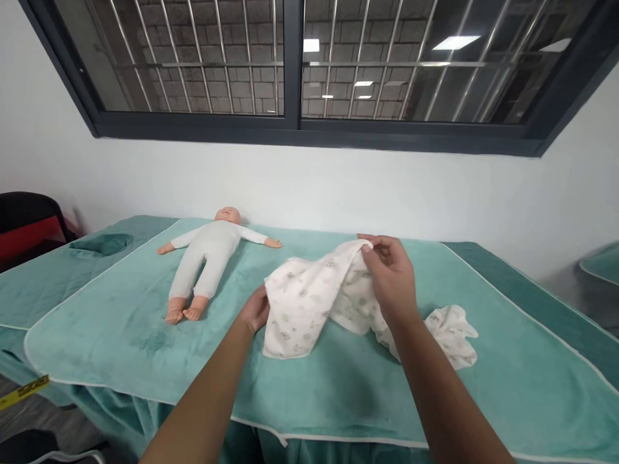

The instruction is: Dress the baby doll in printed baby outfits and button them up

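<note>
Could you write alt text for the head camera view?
A person's right hand holds up a patterned white cloth, left hand at its edge, over a teal cover. A doll in white lies face up to the left, beneath a barred window.

At my twelve o'clock, a dark-framed window (291,132) with metal bars and reflected ceiling lights is set in a white wall (338,187). Below me lies a green-covered bed (159,367); at eight o'clock, grey flooring (29,412) shows.

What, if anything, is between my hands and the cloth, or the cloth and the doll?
Nothing visible separates your right hand or left hand from the cloth; the left sits between it and the doll.
</note>
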Demonstrator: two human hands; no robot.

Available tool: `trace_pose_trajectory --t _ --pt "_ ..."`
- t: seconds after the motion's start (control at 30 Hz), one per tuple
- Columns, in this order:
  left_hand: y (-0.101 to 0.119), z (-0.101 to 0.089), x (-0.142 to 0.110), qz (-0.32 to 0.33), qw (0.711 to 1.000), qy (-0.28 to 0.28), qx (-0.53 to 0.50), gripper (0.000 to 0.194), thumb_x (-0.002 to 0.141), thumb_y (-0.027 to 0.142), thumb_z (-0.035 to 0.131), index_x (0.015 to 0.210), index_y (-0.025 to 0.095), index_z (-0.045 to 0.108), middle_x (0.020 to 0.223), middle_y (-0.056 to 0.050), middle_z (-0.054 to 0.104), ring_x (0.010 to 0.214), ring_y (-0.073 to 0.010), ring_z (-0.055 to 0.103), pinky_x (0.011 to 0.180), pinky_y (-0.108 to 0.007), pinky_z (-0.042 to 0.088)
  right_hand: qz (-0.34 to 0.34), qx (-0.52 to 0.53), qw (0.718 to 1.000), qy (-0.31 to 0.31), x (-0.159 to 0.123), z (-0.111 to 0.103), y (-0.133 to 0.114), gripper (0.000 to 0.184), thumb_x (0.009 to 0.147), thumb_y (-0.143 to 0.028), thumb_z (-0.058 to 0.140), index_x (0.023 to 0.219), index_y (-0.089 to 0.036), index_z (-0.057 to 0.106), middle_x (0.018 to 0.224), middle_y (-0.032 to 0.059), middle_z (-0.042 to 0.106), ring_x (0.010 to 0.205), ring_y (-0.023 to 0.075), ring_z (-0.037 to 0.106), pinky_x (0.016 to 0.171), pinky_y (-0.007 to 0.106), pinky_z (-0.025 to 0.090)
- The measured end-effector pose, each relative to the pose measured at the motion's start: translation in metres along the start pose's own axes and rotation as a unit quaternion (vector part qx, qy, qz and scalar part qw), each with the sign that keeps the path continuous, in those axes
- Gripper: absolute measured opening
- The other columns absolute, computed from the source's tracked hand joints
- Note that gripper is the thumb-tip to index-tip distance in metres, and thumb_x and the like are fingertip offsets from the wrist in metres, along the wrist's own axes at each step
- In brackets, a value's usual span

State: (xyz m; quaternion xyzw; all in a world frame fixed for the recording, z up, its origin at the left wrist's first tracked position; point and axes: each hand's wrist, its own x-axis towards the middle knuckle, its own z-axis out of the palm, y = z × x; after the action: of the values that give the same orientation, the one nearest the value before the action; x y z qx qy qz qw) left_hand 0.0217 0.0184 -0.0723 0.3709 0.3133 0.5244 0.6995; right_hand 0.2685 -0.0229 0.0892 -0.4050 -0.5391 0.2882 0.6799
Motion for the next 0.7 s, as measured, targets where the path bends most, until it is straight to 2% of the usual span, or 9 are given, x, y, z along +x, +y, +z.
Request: trace_pose_trajectory --t 0.07,0.13,0.23,0.3,0.43,0.57,0.7 --pt "-0.001 -0.001 0.003 0.004 1.0 -0.006 -0.019 0.043 0.09 0.036 0.056 0.124 0.01 0.059 0.123 -0.015 0.065 0.12 -0.0305 0.058 0.105 -0.044 0.044 0.037 -0.024 0.999 0.026 -0.002 -0.01 0.012 0.025 0.08 -0.041 0.065 0.091 -0.022 0.054 0.084 0.0 0.065 0.078 0.0144 0.059 0.072 0.027 0.046" --pt "-0.002 -0.002 0.003 0.005 0.999 -0.025 -0.035 0.047 0.088 0.032 0.058 0.131 0.013 0.054 0.133 -0.014 0.06 0.129 -0.0292 0.052 0.112 -0.044 0.037 0.095 -0.062 0.993 0.012 -0.011 -0.021 0.031 0.029 0.079 -0.046 0.065 0.092 -0.022 0.055 0.069 -0.0039 0.057 0.063 0.0121 0.051 0.058 0.023 0.04" --pt "0.0 -0.005 0.0 -0.002 0.996 -0.076 -0.04 0.056 0.088 0.032 0.06 0.14 0.017 0.045 0.148 -0.014 0.046 0.141 -0.0271 0.037 0.117 -0.044 0.029 0.165 -0.093 0.981 -0.04 -0.039 -0.039 0.061 0.036 0.081 -0.053 0.062 0.094 -0.02 0.057 0.075 -0.002 0.059 0.062 0.0118 0.048 0.055 0.023 0.037" --pt "0.001 -0.007 -0.002 -0.008 0.993 -0.111 -0.037 0.061 0.088 0.033 0.062 0.143 0.017 0.041 0.153 -0.015 0.039 0.145 -0.0279 0.031 0.119 -0.046 0.025 0.196 -0.118 0.969 -0.088 -0.06 -0.049 0.074 0.042 0.085 -0.06 0.052 0.092 -0.019 0.06 0.074 -0.0011 0.057 0.061 0.0128 0.047 0.054 0.024 0.037" --pt "0.003 -0.007 -0.003 -0.012 0.987 -0.155 -0.028 0.067 0.086 0.032 0.064 0.145 0.017 0.038 0.154 -0.017 0.035 0.145 -0.0311 0.029 0.119 -0.05 0.02 0.178 -0.182 0.943 -0.214 -0.091 -0.056 0.081 0.042 0.088 -0.058 0.047 0.082 -0.019 0.062 0.077 0.0007 0.059 0.074 0.0163 0.052 0.065 0.026 0.042" --pt "0.004 -0.008 -0.003 -0.022 0.988 -0.155 -0.013 0.062 0.084 0.024 0.065 0.142 0.018 0.043 0.155 -0.016 0.035 0.144 -0.0315 0.032 0.118 -0.051 0.021 0.163 -0.219 0.894 -0.355 -0.107 -0.052 0.075 0.037 0.087 -0.053 0.05 0.078 -0.019 0.06 0.075 0.0003 0.058 0.074 0.0169 0.051 0.067 0.027 0.04" --pt "0.006 -0.004 -0.004 -0.02 0.991 -0.13 0.021 0.055 0.081 0.023 0.067 0.134 0.018 0.052 0.153 -0.015 0.038 0.142 -0.0309 0.035 0.116 -0.048 0.026 0.145 -0.261 0.865 -0.403 -0.118 -0.046 0.069 0.031 0.083 -0.044 0.058 0.069 -0.02 0.044 0.068 -0.0029 0.044 0.07 0.0139 0.043 0.064 0.026 0.033"
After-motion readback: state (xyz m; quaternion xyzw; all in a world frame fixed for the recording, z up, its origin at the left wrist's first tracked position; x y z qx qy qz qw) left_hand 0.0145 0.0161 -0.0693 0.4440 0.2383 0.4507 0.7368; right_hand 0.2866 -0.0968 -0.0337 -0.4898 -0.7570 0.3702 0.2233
